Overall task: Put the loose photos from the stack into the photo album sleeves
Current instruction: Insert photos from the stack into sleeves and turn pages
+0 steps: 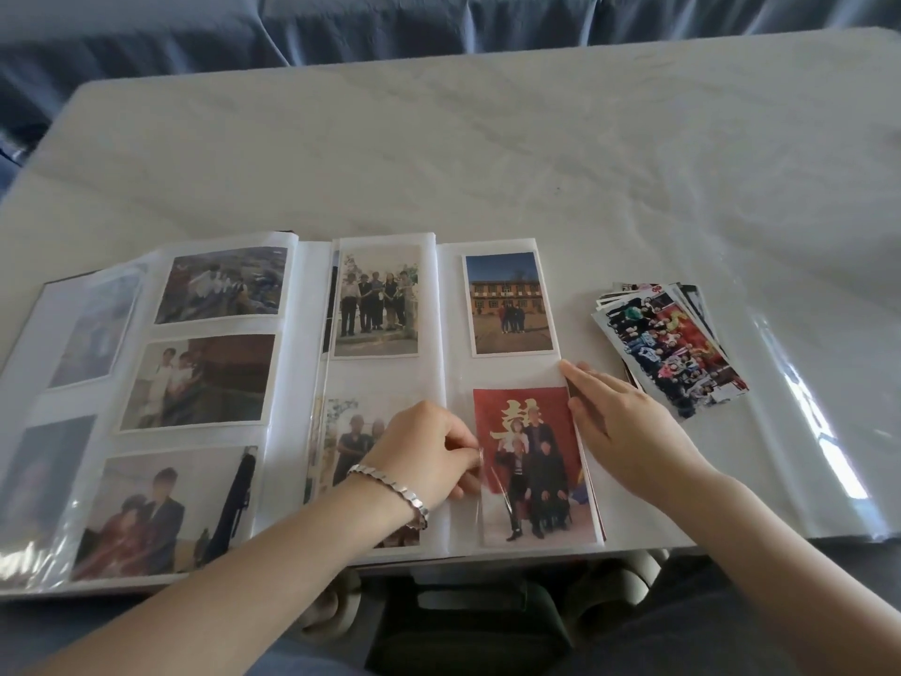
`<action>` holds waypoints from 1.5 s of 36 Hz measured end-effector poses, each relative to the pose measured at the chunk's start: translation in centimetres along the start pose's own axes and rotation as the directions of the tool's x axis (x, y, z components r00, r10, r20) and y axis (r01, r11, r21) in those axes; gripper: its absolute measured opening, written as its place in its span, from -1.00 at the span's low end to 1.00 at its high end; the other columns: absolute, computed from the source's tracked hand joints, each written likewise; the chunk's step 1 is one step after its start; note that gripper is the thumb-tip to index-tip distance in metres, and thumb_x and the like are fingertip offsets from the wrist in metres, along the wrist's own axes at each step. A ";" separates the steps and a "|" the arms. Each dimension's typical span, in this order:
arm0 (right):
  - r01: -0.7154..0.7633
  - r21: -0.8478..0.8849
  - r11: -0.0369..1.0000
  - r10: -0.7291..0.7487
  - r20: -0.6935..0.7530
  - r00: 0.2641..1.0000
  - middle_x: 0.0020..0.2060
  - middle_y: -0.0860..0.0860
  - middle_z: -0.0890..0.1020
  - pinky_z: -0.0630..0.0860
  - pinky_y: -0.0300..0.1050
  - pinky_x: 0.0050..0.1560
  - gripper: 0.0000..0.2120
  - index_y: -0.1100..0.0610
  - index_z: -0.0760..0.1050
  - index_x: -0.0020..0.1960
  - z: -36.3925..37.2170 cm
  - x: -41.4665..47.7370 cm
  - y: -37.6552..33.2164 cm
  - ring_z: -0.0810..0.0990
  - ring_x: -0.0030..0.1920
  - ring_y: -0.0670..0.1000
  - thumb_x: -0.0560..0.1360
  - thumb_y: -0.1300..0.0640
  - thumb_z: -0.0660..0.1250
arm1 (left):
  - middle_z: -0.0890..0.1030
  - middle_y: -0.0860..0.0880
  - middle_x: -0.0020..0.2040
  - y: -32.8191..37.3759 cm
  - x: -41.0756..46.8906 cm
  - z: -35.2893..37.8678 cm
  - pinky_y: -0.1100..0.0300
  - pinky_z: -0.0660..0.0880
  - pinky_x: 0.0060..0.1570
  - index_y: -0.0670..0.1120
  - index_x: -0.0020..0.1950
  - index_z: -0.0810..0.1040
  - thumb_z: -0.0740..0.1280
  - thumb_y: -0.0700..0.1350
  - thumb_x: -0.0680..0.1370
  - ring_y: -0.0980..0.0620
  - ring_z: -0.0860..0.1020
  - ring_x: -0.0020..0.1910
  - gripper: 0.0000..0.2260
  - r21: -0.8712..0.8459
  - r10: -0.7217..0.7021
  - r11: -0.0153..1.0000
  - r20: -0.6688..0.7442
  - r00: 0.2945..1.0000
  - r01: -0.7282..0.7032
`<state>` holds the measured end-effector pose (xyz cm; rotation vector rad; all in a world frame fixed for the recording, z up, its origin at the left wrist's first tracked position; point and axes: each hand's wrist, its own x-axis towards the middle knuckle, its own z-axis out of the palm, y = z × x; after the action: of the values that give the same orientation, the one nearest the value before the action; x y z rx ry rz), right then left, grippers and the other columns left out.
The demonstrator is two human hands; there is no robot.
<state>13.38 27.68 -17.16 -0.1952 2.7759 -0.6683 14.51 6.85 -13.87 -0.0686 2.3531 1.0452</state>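
The photo album [297, 363] lies open at the table's near edge, with photos in most of its sleeves. On its right-hand page a red-backed group photo [534, 465] sits in the lower sleeve, below a photo of a building [509, 304]. My left hand [424, 451], with a metal bracelet on the wrist, pinches the clear sleeve film at that photo's left edge. Flat along the photo's right edge rests my right hand [629, 431], its fingers on the page border. The stack of loose photos [668, 346] is fanned out to the right of the album.
A white table [487, 153] under a glossy clear cover carries everything. A grey-blue draped cloth [341, 26] runs behind the table. A dark bag and pale shapes [468, 622] lie under the near edge by my legs.
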 end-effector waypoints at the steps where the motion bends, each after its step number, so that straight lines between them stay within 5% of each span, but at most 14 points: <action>1: -0.010 -0.010 1.000 0.010 0.013 1.000 0.38 -0.06 0.38 0.38 -0.11 0.27 -0.51 0.00 0.17 0.48 -0.1 0.1 -0.3 0.38 0.34 -0.02 0.59 -0.11 0.02 | 0.59 0.12 -0.40 -0.1 -0.1 -0.5 0.46 0.44 -0.45 -0.10 -0.08 0.65 0.34 -0.18 0.53 0.26 0.56 -0.48 -0.91 0.010 0.007 1.000 -0.005 1.000 -0.007; 5: -0.037 0.002 0.999 0.037 -0.031 0.999 0.23 -0.05 0.50 0.42 -0.17 0.01 -0.48 0.01 0.19 0.41 0.1 0.6 -1.8 0.47 0.08 -0.09 0.53 -0.20 0.11 | 0.65 0.03 -0.07 -1.3 -0.2 -3.6 0.29 0.53 -0.02 -0.06 0.10 0.60 0.29 -0.16 0.55 0.17 0.61 -0.14 -0.83 0.167 0.067 0.986 -0.297 0.952 -0.017; 10: -0.073 -0.057 0.996 0.071 -0.024 0.997 0.50 0.05 0.00 0.07 0.05 0.43 -0.06 -0.03 -0.20 0.51 1.5 0.4 -3.7 0.02 0.48 0.09 0.38 -0.38 0.23 | 0.41 -0.17 0.31 -3.5 0.0 -7.1 0.17 0.23 0.29 -0.19 0.41 0.31 0.32 -0.14 0.53 -0.08 0.32 0.33 -0.54 0.228 0.022 0.969 -0.468 0.884 0.096; 17: -0.092 -0.106 0.990 0.094 0.021 0.995 0.47 0.11 -0.32 -0.16 0.08 0.45 0.08 -0.09 -0.34 0.46 3.3 0.6 -6.1 -0.30 0.48 0.15 0.23 -0.54 0.17 | 0.40 0.06 -0.10 -3.8 0.4 -7.7 0.20 0.34 -0.01 -0.01 0.22 0.36 0.33 -0.13 0.49 0.00 0.43 -0.06 -0.68 -0.127 -0.177 0.983 -0.456 0.872 0.133; 20: -0.120 -0.079 0.990 0.124 0.041 0.991 0.46 0.13 -0.34 -0.11 0.12 0.45 0.06 -0.08 -0.34 0.46 3.5 0.9 -6.5 -0.32 0.47 0.16 0.26 -0.49 0.20 | 0.55 -0.08 0.06 -3.6 0.8 -7.9 0.02 0.47 0.17 -0.06 0.32 0.38 0.37 -0.16 0.47 -0.04 0.56 -0.11 -0.57 -0.385 -0.306 0.911 -0.385 0.870 0.150; 23: -0.118 -0.044 0.992 0.119 0.044 0.992 0.47 0.09 -0.33 -0.10 0.11 0.45 0.00 -0.08 -0.32 0.48 3.4 0.9 -6.3 -0.29 0.48 0.14 0.32 -0.43 0.21 | 0.59 -0.15 -0.06 -3.7 1.3 -8.2 0.07 0.50 0.01 -0.10 0.29 0.42 0.41 -0.15 0.45 0.03 0.49 -0.34 -0.57 -0.470 -0.331 0.872 -0.356 0.874 0.138; 27: -0.071 0.067 0.995 0.066 0.072 0.995 0.50 0.00 -0.22 0.01 0.08 0.45 -0.15 -0.11 -0.18 0.50 2.2 0.4 -5.1 -0.13 0.50 0.10 0.44 -0.26 0.27 | 0.62 -0.04 -0.17 -3.3 1.4 -8.4 0.15 0.51 -0.07 -0.14 0.05 0.57 0.42 -0.16 0.45 0.00 0.57 -0.19 -0.81 -0.452 -0.240 0.889 -0.338 0.910 0.066; 30: -0.029 0.142 0.989 0.021 0.058 0.998 0.50 -0.08 -0.02 0.22 0.04 0.41 -0.33 -0.08 0.07 0.49 0.5 0.0 -3.9 0.10 0.47 0.03 0.48 -0.17 0.27 | 0.65 0.16 -0.19 -1.7 0.9 -7.9 0.29 0.48 -0.13 0.13 -0.10 0.57 0.45 -0.05 0.41 0.13 0.62 -0.09 -0.87 -0.366 -0.041 0.926 -0.341 0.939 -0.093; 34: 0.009 0.157 0.988 0.014 -0.142 0.990 0.40 -0.08 0.32 0.27 -0.14 0.30 -0.60 0.00 0.41 0.34 -1.7 -0.6 -2.1 0.31 0.38 -0.04 0.52 0.01 0.30 | 0.62 0.07 -0.09 1.2 1.1 -6.1 0.28 0.53 -0.29 0.21 0.05 0.50 0.43 -0.05 0.43 0.20 0.62 -0.22 -0.74 -0.425 0.118 0.871 -0.303 0.946 -0.244; 37: -0.023 0.097 0.995 0.048 -0.259 0.965 0.35 0.00 0.41 0.28 -0.21 0.23 -0.66 0.13 0.49 0.27 -3.1 -0.7 -0.4 0.40 0.33 0.03 0.51 0.15 0.33 | 0.56 0.10 -0.05 2.9 2.1 -4.0 0.31 0.51 -0.13 0.21 0.17 0.45 0.37 0.09 0.38 0.18 0.57 -0.16 -0.63 -0.288 0.212 0.915 -0.256 0.943 -0.284; 40: -0.125 0.002 0.992 0.122 -0.257 0.959 0.40 0.04 0.36 0.28 -0.08 0.33 -0.60 0.14 0.45 0.32 -3.9 -0.5 1.5 0.32 0.40 0.07 0.51 0.10 0.33 | 0.42 0.07 0.28 3.5 3.2 -2.0 0.59 0.26 0.08 0.11 0.32 0.43 0.30 0.06 0.52 0.22 0.44 0.15 -0.64 0.031 0.322 0.946 -0.175 0.930 -0.322; 45: -0.262 -0.131 0.956 0.236 -0.184 0.954 0.40 0.05 0.33 0.29 0.01 0.33 -0.42 0.15 0.33 0.39 -3.9 -0.7 3.6 0.29 0.39 0.10 0.49 -0.12 0.30 | 0.15 0.05 0.52 2.8 4.2 -0.1 0.20 -0.02 0.42 0.10 0.45 0.29 0.18 0.07 0.59 0.08 0.07 0.49 -0.58 0.487 0.372 0.820 -0.054 0.927 -0.301; 51: -0.263 -0.233 0.936 0.209 -0.230 0.950 0.22 0.00 0.51 0.43 -0.12 0.06 -0.64 0.12 0.47 0.23 -4.0 -0.5 3.8 0.50 0.17 0.05 0.55 -0.06 0.18 | 0.03 0.10 0.54 1.2 4.5 -0.3 0.31 -0.15 0.37 0.11 0.47 0.25 0.20 0.02 0.60 0.13 -0.05 0.51 -0.57 0.516 0.389 0.780 0.043 0.920 -0.354; 54: -0.199 -0.323 0.925 0.144 -0.188 0.972 0.27 -0.01 0.49 0.37 -0.15 0.20 -0.55 0.09 0.40 0.33 -4.2 -0.4 3.7 0.47 0.24 0.02 0.54 -0.14 0.15 | 0.10 0.17 0.52 0.8 4.5 -0.8 0.40 -0.11 0.31 0.08 0.40 0.36 0.24 -0.02 0.58 0.22 -0.02 0.49 -0.63 0.427 0.389 0.822 0.061 0.919 -0.377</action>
<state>12.28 32.80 -15.16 0.0388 3.0015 -0.1622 10.17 7.64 -15.18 0.5866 2.6328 0.6605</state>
